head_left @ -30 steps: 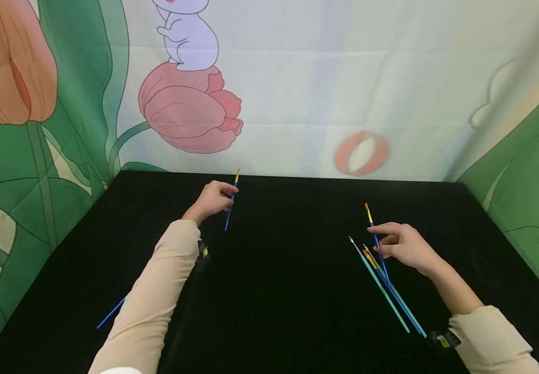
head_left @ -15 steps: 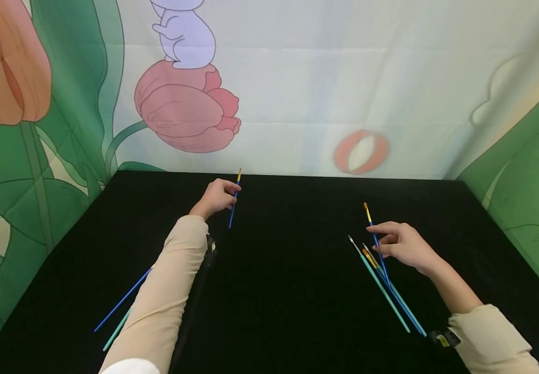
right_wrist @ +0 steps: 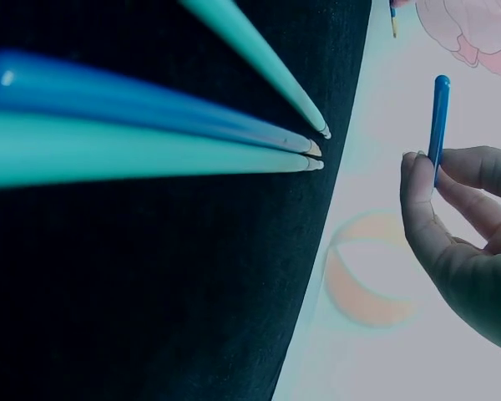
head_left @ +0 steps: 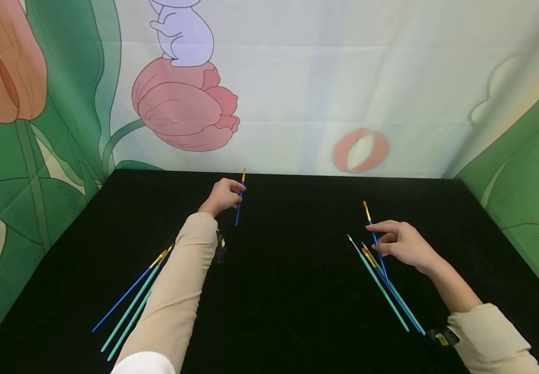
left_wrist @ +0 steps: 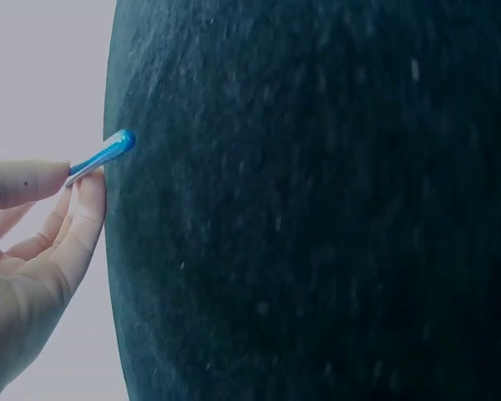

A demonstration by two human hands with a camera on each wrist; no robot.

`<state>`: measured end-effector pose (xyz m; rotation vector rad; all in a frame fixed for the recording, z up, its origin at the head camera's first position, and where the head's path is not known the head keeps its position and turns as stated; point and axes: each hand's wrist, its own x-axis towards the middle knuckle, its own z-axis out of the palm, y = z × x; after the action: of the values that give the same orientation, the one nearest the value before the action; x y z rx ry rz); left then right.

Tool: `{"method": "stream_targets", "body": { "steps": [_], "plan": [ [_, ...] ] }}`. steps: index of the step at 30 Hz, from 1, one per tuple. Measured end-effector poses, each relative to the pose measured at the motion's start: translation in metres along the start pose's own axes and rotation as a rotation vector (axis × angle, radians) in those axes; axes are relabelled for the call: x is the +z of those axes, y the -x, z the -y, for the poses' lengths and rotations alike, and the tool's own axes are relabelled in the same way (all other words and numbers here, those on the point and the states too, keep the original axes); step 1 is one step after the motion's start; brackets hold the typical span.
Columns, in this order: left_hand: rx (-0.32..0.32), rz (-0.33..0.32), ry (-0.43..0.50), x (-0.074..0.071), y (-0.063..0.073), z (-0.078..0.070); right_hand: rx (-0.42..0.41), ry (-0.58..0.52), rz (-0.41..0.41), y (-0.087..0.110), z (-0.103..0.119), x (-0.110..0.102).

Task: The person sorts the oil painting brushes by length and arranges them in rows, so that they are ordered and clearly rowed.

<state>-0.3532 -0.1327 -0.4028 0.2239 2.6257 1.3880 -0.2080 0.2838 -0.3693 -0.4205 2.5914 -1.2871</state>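
Note:
Near the far edge of the table, my left hand (head_left: 223, 196) pinches a blue paintbrush (head_left: 238, 212) with its bristles pointing up and away. In the left wrist view the rounded blue handle end (left_wrist: 117, 145) juts out past the thumb and fingers. On the right side, my right hand (head_left: 402, 244) pinches another blue paintbrush (head_left: 375, 239) between thumb and fingers, bristles up. Its handle end (right_wrist: 440, 109) rises from the fingertips in the right wrist view. Just left of that hand lie two turquoise brushes and a blue one, the outer turquoise paintbrush (head_left: 383, 291) slightly apart.
Beneath my left forearm, a blue paintbrush (head_left: 129, 291) and turquoise paintbrushes (head_left: 126, 316) lie fanned out, partly covered by the sleeve (head_left: 171, 291). A black cloth (head_left: 293, 270) covers the table. Behind it hangs a printed curtain (head_left: 288, 93) with tulips.
My left hand has moved slightly right with its blue paintbrush, and the forearm's shift uncovers more of the brushes on the left. My right hand stays nearly still with its brush.

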Motion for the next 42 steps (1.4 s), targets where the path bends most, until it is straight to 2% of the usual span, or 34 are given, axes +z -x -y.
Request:
{"method": "stream_targets", "body": {
  "steps": [11, 22, 30, 35, 42],
  "plan": [
    [-0.024, -0.021, 0.051, 0.02, -0.009, -0.006, -0.021, 0.007, -0.016, -0.002, -0.004, 0.001],
    [-0.044, -0.032, 0.02, 0.028, -0.009, -0.006, -0.026, 0.011, -0.017, -0.003, -0.003, 0.003],
    [-0.049, -0.017, -0.018, 0.031, -0.014, -0.005, -0.047, 0.0, -0.013, -0.007, 0.001, 0.005],
    [-0.057, -0.006, -0.015, 0.031, -0.012, -0.007, -0.053, -0.002, -0.009, -0.011, 0.006, 0.007],
    [-0.053, 0.066, -0.059, 0.023, -0.008, -0.002, -0.062, -0.018, -0.005, -0.017, 0.011, 0.01]
  ]
}}
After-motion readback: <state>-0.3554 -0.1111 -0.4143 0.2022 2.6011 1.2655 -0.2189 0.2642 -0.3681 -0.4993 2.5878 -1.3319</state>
